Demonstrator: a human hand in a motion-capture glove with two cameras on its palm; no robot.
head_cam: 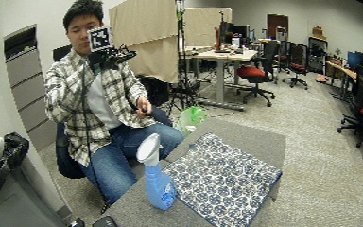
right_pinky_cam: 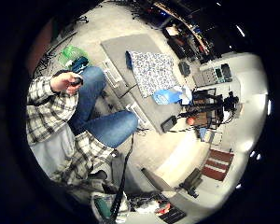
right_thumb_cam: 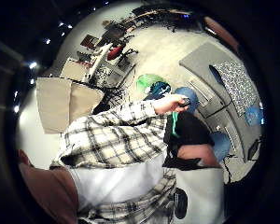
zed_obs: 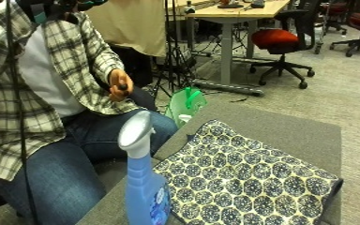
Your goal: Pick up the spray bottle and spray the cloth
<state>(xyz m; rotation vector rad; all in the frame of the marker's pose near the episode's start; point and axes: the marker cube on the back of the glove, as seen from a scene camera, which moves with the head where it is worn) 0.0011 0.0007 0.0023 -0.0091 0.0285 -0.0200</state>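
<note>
The gloved right hand (head_cam: 109, 57) is raised by the person's chest, well above the table (zed_obs: 292, 131); I cannot tell how its fingers stand. The spray bottle (zed_obs: 144, 180) stands upright at the table's near left edge, its base cut off, just beside the patterned cloth (zed_obs: 249, 180), which lies flat.

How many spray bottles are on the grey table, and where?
1. The spray bottle stands upright on the grey table, at the edge nearest the person, right beside the patterned cloth. No other bottle shows in any view.
</note>
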